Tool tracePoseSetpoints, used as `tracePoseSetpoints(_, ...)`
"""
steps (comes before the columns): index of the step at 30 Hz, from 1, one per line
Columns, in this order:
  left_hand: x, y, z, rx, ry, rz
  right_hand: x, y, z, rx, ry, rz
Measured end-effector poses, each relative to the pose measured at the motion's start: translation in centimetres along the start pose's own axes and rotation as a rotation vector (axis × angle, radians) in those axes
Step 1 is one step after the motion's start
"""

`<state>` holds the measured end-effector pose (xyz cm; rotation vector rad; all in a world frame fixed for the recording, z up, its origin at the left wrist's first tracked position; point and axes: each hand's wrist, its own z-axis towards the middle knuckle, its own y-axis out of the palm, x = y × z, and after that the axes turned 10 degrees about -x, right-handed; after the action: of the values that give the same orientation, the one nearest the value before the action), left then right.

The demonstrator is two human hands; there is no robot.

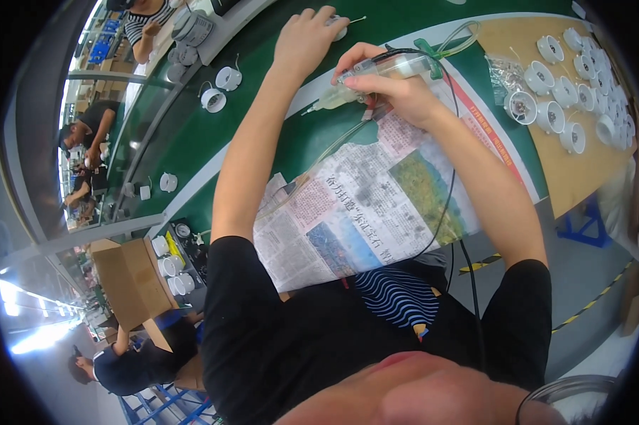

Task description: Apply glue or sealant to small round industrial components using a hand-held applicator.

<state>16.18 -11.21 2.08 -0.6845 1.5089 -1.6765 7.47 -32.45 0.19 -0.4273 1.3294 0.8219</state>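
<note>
My right hand (397, 88) is closed round a clear glue-dispensing syringe (386, 69), whose pale tapered nozzle (326, 101) points left. A green clip (430, 57) and a loop of clear tubing are at the syringe's rear end. Farther out, my left hand (306, 37) has its fingers bent over a small white round part (339, 27) with a short wire sticking out. Much of that part is hidden by the fingers. Under the right hand and between my arms, a spread newspaper (355, 205) covers the near edge of the green worktop.
On the right, a brown cardboard sheet (514, 42) carries many white round housings (539, 78). More white housings (213, 100) stand on the green belt (185, 142) at left. An open carton (132, 283) and other people are farther left. A black cable (452, 184) hangs across the newspaper.
</note>
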Motion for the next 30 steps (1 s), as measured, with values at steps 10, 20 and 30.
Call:
tracePoseSetpoints(10,1.4,1.5,-10.4,0.165,-0.032,-1.133,0.7,-0.4,0.5,0.222,-0.038,0.177)
tracePoseSetpoints(20,0.4,1.0,-10.6,0.035,-0.026,-1.106,1.2,-0.1,1.2,0.356,-0.017,-0.006)
tracePoseSetpoints(30,0.1,1.6,-10.8,0.032,-0.017,-1.136,1.3,-0.2,1.0,0.339,0.025,0.040)
